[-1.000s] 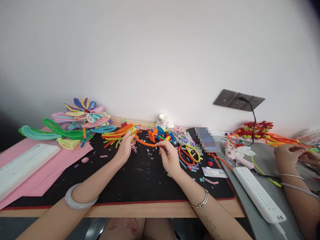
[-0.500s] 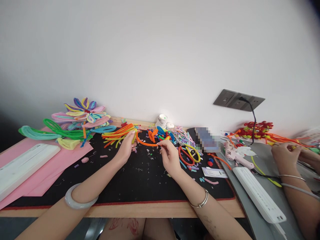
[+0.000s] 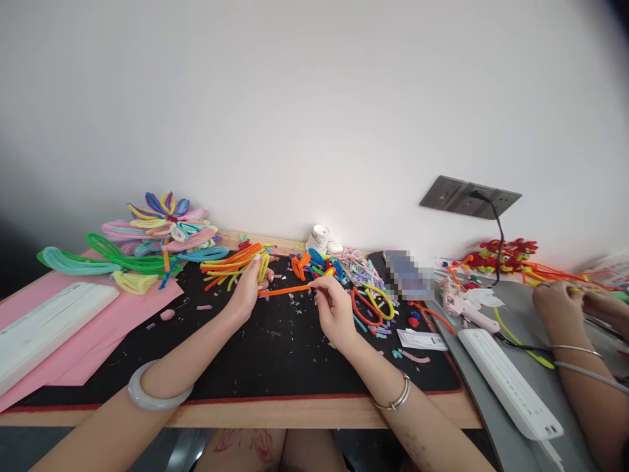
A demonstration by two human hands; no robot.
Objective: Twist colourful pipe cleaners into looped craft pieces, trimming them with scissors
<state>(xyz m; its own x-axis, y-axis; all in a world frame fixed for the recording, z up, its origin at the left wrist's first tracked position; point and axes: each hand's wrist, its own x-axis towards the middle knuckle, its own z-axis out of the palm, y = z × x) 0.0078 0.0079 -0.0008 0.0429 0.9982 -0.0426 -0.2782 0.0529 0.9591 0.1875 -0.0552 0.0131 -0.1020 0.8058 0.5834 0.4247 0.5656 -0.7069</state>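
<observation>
orange stem (image 3: 285, 290), just below frame centre, nearly straight, spanning the gap between the hands. right hand (image 3: 331, 305): thumb and fingers pinching its right end. left hand (image 3: 247, 288): closed around the bundle (image 3: 230, 267) of yellow and orange, left of centre. black mat (image 3: 295, 367) beneath. cup (image 3: 318, 239) at mid-frame; glue gun (image 3: 472, 313) right; flower (image 3: 170, 221) left.

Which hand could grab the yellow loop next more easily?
The right hand, probably: it is nearer the yellow loop, though it pinches an orange stem and would need to let go. The left hand is farther off, at the yellow and orange bundle.
</observation>
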